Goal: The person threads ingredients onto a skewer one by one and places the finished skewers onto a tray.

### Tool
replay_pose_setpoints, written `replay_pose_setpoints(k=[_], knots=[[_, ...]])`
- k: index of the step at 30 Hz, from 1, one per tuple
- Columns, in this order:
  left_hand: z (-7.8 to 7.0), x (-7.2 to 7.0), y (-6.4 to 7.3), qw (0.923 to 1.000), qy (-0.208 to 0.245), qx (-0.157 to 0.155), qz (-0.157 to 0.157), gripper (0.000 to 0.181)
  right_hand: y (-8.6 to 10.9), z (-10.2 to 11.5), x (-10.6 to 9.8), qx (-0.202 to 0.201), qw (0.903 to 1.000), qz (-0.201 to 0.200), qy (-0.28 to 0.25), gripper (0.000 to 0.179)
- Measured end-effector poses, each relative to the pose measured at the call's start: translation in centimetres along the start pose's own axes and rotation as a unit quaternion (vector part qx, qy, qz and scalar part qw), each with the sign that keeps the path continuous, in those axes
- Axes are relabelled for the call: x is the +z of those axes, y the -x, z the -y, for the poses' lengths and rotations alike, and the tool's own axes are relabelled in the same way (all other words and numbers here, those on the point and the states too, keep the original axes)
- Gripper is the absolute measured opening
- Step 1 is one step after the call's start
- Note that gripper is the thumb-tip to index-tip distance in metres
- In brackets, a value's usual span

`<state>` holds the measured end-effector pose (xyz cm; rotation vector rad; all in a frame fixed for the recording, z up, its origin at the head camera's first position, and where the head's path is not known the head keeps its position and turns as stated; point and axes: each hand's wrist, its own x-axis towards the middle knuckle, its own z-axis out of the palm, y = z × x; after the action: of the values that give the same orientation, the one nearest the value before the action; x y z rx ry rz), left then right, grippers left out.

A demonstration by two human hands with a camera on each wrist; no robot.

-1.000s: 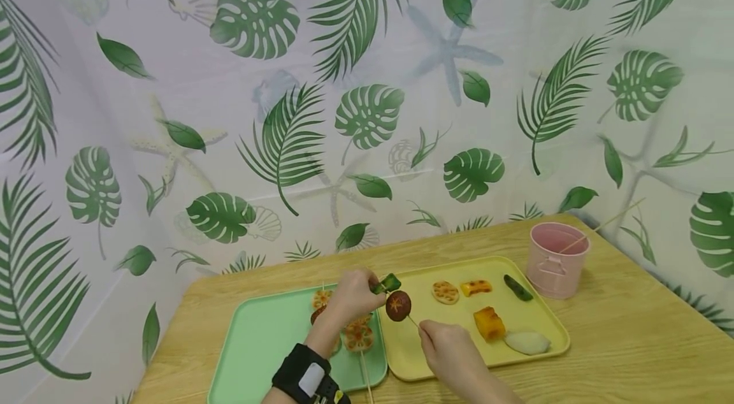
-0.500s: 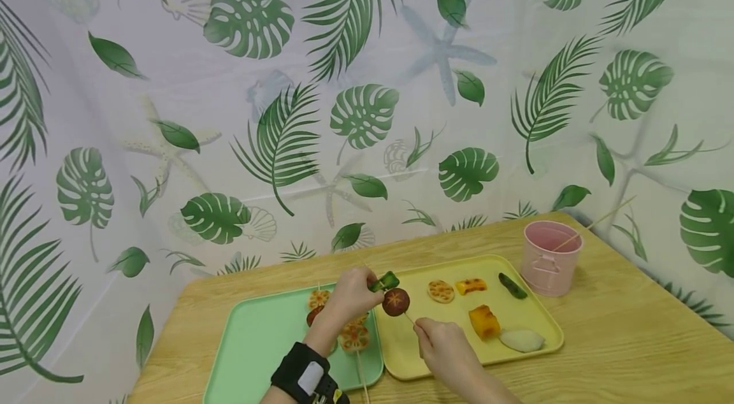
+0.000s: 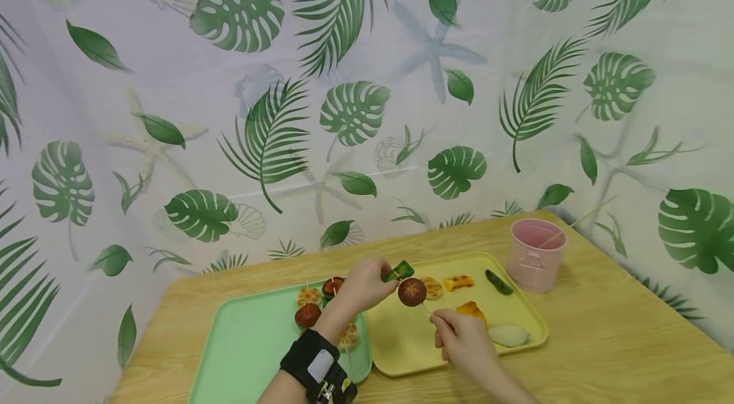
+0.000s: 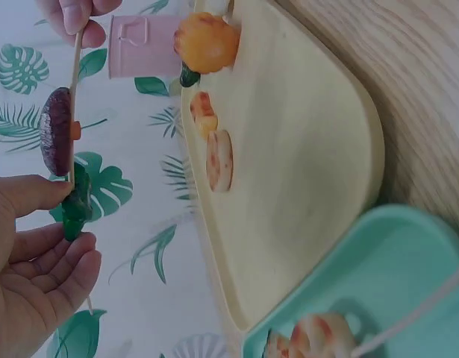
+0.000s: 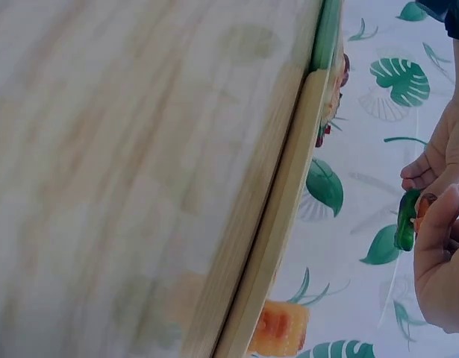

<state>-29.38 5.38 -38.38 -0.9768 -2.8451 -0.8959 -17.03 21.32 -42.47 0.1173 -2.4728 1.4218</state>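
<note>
Both hands hold one wooden skewer (image 4: 77,56) above the inner edges of the two trays. A brown toy mushroom (image 3: 412,292) with a star-shaped mark is threaded on it, and a green pepper piece (image 3: 399,271) sits at its far end. My left hand (image 3: 367,286) pinches the pepper piece between thumb and fingers, right beside the mushroom. In the left wrist view, the skewer's tip shows below the fingers of that hand. Lower on the stick, my right hand (image 3: 467,340) grips the bare end. The right wrist view shows the pepper piece (image 5: 407,221) beyond the right hand's fingers.
A yellow tray (image 3: 401,346) bears a lotus root slice (image 3: 434,288), a grilled yellow piece (image 3: 459,283), a dark green piece (image 3: 499,282) and a whitish piece (image 3: 509,336). Filled skewers lie on the green tray (image 3: 246,340). A pink bucket (image 3: 536,260) holds a stick.
Both hands have moved right over the yellow tray with the skewer, uncovering more of the food on the green tray. The head view has turned slightly right. Both grips stay the same.
</note>
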Motion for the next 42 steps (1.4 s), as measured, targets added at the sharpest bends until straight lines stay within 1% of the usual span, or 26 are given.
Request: replay_pose_setpoints(k=[5,11,14,17,19,23,25,28,32,36,39,42], knots=[[-0.7,0.6,-0.4,0.9997,0.013,0.021,-0.006,0.023,0.4,-0.2,-1.0,0.047,0.9978,0.000,-0.047,0.018],[-1.3,1.5,-0.8,0.9979,0.021,0.058,-0.019,0.020,1.0,-0.7,-1.9,0.090,0.9931,-0.012,-0.075,0.022],[-1.6,1.7,-1.0,0.9973,0.025,0.066,-0.022,0.019,1.0,-0.8,-2.3,0.099,0.9911,-0.018,-0.087,0.024],[-1.9,1.9,-1.2,0.9969,0.020,0.072,-0.025,0.018,1.1,-0.9,-2.6,0.098,0.9913,-0.026,-0.083,0.022],[-2.1,2.0,-1.4,0.9966,0.013,0.077,-0.025,0.019,1.1,-0.8,-2.9,0.106,0.9903,-0.034,-0.083,0.021],[-2.4,2.3,-1.8,0.9961,0.000,0.088,-0.014,0.024,1.2,-0.9,-3.4,0.129,0.9873,-0.049,-0.079,0.018],[-2.5,2.4,-2.0,0.9952,-0.007,0.097,-0.009,0.026,1.2,-1.0,-3.7,0.137,0.9862,-0.056,-0.074,0.018],[-2.7,2.7,-2.4,0.9916,-0.027,0.127,-0.007,0.024,1.4,-1.3,-4.4,0.138,0.9861,-0.064,-0.065,0.019],[-3.3,3.4,-2.8,0.9876,-0.032,0.154,0.010,0.022,1.8,-1.8,-5.7,0.143,0.9856,-0.077,-0.048,0.022],[-4.0,4.6,-3.0,0.9881,-0.026,0.147,0.038,0.027,2.2,-1.9,-7.3,0.144,0.9851,-0.088,-0.032,0.024],[-4.4,5.9,-3.3,0.9878,-0.038,0.139,0.059,0.031,2.4,-2.0,-8.3,0.141,0.9847,-0.098,-0.028,0.024],[-4.7,7.3,-3.6,0.9857,-0.056,0.135,0.084,0.034,2.7,-2.1,-9.0,0.144,0.9839,-0.103,-0.026,0.025]])
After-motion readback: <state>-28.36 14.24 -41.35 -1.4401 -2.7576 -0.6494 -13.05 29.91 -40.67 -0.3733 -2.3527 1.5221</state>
